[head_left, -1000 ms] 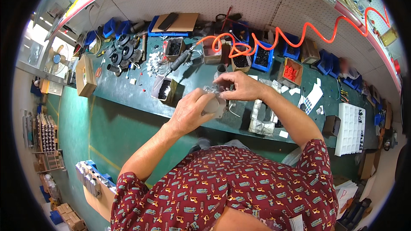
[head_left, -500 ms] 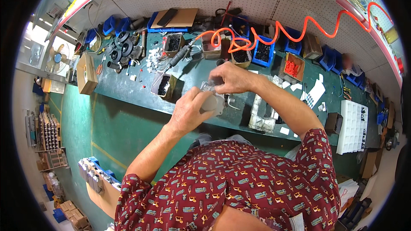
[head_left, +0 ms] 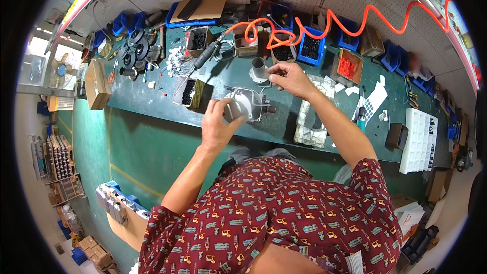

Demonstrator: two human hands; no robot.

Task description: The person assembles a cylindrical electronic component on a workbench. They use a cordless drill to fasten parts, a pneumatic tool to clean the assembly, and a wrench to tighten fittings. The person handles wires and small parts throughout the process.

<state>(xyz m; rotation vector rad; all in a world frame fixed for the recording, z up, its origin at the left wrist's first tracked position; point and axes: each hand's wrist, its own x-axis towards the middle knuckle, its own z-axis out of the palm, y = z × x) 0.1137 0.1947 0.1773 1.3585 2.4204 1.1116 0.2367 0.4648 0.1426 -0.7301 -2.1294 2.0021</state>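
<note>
My left hand [head_left: 217, 124] is closed around a grey cylindrical part [head_left: 236, 111], tilted above the near edge of the bench. Just beyond it lies a grey housing [head_left: 255, 102] with a round white middle and a clear-looking rim; the held part hides some of it. To the right, my right hand [head_left: 294, 80] is raised with thumb and fingers pinched together. Whatever it pinches is too small to make out. Its fingertips are beside a grey tube with a flanged base [head_left: 259, 71], which stands upright on the bench.
An open box of black pieces [head_left: 192, 93] stands left of my hands. A white-wrapped frame [head_left: 310, 132] lies to the right, with a box of red pieces [head_left: 347, 67] behind it. A coiled orange hose [head_left: 350, 33] hangs across the back above several blue bins.
My right hand has moved away from the part in my left hand, toward the right. The left hand has tilted its part, and the housing and standing tube show more.
</note>
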